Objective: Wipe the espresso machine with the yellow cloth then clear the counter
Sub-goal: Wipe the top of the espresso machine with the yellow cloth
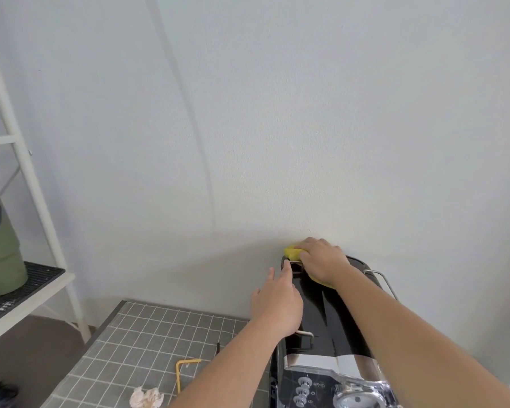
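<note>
Head view: right hand [324, 260] presses yellow cloth [292, 252] onto espresso machine [330, 319], left hand [277, 301] fingers spread

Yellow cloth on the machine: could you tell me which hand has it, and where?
The right hand presses the yellow cloth from above on the espresso machine top's far end. The left hand holds nothing.

Your right hand [321, 260] hides most of the yellow cloth [292, 252]; the espresso machine [330, 322] front and the crumpled paper [146, 398] run off the near edge.
</note>
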The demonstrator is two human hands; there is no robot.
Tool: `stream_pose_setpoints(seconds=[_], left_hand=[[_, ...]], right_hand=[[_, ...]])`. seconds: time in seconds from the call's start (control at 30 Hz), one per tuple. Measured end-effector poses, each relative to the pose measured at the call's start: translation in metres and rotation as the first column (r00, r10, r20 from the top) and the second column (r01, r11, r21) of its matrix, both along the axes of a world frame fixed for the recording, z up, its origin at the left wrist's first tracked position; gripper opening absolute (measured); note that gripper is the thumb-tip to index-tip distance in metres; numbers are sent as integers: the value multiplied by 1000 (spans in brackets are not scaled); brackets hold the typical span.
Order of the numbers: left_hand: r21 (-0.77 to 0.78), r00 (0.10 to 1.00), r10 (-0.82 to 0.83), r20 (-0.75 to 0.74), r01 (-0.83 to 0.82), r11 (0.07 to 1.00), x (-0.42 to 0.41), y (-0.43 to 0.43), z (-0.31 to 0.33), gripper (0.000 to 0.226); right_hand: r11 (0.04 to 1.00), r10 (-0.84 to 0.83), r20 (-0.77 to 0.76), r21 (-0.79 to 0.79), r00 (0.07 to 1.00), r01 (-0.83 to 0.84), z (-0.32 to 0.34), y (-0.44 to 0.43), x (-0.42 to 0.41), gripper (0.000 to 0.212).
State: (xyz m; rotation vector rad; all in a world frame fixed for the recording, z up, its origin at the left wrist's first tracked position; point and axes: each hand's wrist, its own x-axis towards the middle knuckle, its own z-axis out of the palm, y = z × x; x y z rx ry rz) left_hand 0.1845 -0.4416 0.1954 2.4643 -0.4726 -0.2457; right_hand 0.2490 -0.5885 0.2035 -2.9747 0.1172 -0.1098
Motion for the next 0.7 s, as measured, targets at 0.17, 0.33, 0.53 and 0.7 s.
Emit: stream_pose_setpoints(seconds=[0.17, 0.33, 0.53, 0.7], left_hand=[[-21, 1000, 7, 6, -6, 1000, 0, 0, -2, 53], [0, 1000, 12, 19, -12, 1000, 0, -1, -3, 53], [28, 997, 34, 63, -36, 999, 3, -3, -6, 52], [-15, 994, 75, 75, -74, 997, 6, -4, -11, 44]], right_hand=[[954, -290, 70, -53, 955, 294, 4, -36, -18, 36], [954, -294, 72, -42, 953, 297, 0, -26, -16, 38], [998, 39, -98, 56, 994, -34, -3, -9, -18, 48], [996, -93, -134, -26, 987, 90, -10, -15, -46, 58]])
